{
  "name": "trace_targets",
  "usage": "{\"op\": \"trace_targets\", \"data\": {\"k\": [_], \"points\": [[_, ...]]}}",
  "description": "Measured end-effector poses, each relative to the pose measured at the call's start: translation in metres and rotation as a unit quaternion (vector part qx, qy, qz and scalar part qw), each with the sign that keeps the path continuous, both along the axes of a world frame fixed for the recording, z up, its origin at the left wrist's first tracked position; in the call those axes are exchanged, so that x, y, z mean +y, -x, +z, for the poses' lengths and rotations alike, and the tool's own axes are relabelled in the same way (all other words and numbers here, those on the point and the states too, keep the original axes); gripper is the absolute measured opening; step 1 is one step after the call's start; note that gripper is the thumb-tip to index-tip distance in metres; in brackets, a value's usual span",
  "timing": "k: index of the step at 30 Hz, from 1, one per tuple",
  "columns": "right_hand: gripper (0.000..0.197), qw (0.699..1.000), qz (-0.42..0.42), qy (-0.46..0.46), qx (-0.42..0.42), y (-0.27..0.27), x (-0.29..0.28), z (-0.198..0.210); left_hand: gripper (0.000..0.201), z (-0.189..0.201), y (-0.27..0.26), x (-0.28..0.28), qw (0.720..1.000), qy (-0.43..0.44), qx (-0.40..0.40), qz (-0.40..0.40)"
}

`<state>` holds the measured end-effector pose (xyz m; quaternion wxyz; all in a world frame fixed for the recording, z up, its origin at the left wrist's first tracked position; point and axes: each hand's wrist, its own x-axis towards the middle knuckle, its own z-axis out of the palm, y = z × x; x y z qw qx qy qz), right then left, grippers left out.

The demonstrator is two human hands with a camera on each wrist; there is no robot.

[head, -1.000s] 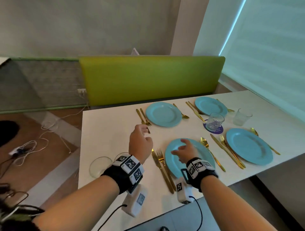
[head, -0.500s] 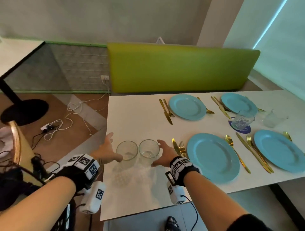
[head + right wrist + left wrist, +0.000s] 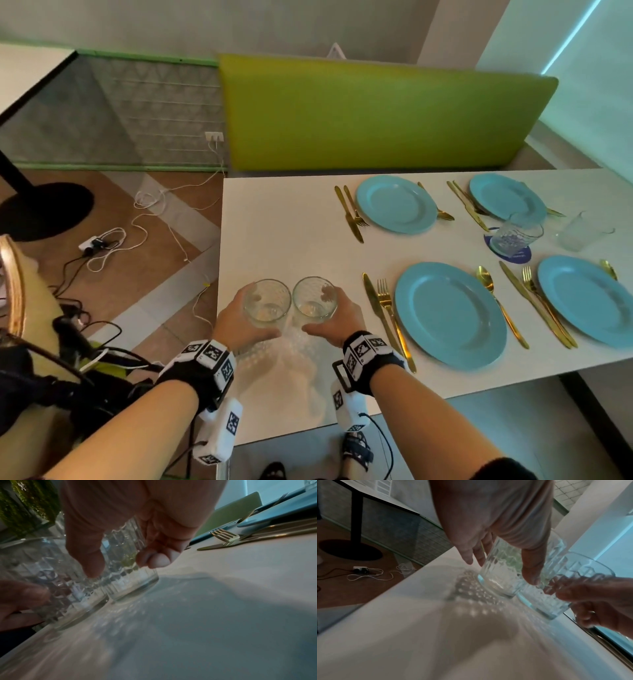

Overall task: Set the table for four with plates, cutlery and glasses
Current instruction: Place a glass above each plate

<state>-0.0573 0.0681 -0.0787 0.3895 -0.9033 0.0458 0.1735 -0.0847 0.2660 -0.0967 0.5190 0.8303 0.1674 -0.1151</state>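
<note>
Two clear patterned glasses stand side by side near the front left corner of the white table [image 3: 291,222]. My left hand [image 3: 238,320] grips the left glass [image 3: 267,303], with thumb and fingers wrapped round its wall [image 3: 501,572]. My right hand [image 3: 346,317] grips the right glass [image 3: 315,299], thumb and curled fingers on its sides [image 3: 126,563]. Both bases look to be on the tabletop. Blue plates [image 3: 448,313] with gold cutlery [image 3: 385,308] lie to the right. One more glass sits on a blue coaster [image 3: 515,236] and another glass [image 3: 579,231] stands beside it.
The table's left edge runs just beside the left glass. A green bench back [image 3: 376,113] stands behind the table. On the floor at the left lie white cables [image 3: 113,240] and a black table base [image 3: 44,209]. A chair [image 3: 13,284] is at my left.
One second ago my hands were by the near plate. They moved left to the two glasses, stood open beside them, and now grip one each. The head view has turned left.
</note>
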Motion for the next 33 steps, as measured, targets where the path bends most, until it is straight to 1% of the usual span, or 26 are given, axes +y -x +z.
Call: {"op": "trace_targets", "data": {"k": [3, 5, 8, 13, 16, 20, 23, 26, 33], "points": [[0.074, 1.000, -0.016, -0.005, 0.001, -0.001, -0.005, 0.001, 0.092, 0.004, -0.003, -0.007, 0.999, -0.036, -0.016, -0.012], [0.072, 1.000, -0.028, -0.008, 0.000, -0.004, -0.015, 0.004, 0.091, 0.008, -0.007, -0.015, 0.998, -0.054, -0.024, -0.015], [0.072, 0.999, -0.048, -0.003, -0.009, -0.014, -0.036, 0.013, 0.088, 0.018, -0.022, -0.028, 0.997, -0.050, -0.051, 0.002], [0.065, 0.988, -0.151, -0.022, -0.035, -0.053, -0.093, 0.037, 0.088, 0.044, -0.073, -0.066, 0.995, -0.040, -0.094, -0.007], [0.065, 0.978, -0.200, -0.011, -0.054, -0.081, -0.136, 0.049, 0.087, 0.061, -0.104, -0.097, 0.993, -0.040, -0.107, -0.030], [0.069, 0.964, -0.256, 0.032, -0.060, -0.118, -0.190, 0.060, 0.089, 0.074, -0.138, -0.138, 0.991, -0.039, -0.108, -0.061], [0.070, 0.955, -0.290, 0.043, -0.053, -0.144, -0.222, 0.056, 0.087, 0.073, -0.158, -0.163, 0.991, -0.038, -0.102, -0.081], [0.072, 0.947, -0.315, 0.053, -0.046, -0.163, -0.246, 0.048, 0.086, 0.067, -0.172, -0.182, 0.992, -0.030, -0.093, -0.085], [0.078, 0.937, -0.345, 0.057, -0.026, -0.187, -0.276, 0.028, 0.088, 0.050, -0.191, -0.209, 0.992, -0.046, -0.062, -0.096]]}}
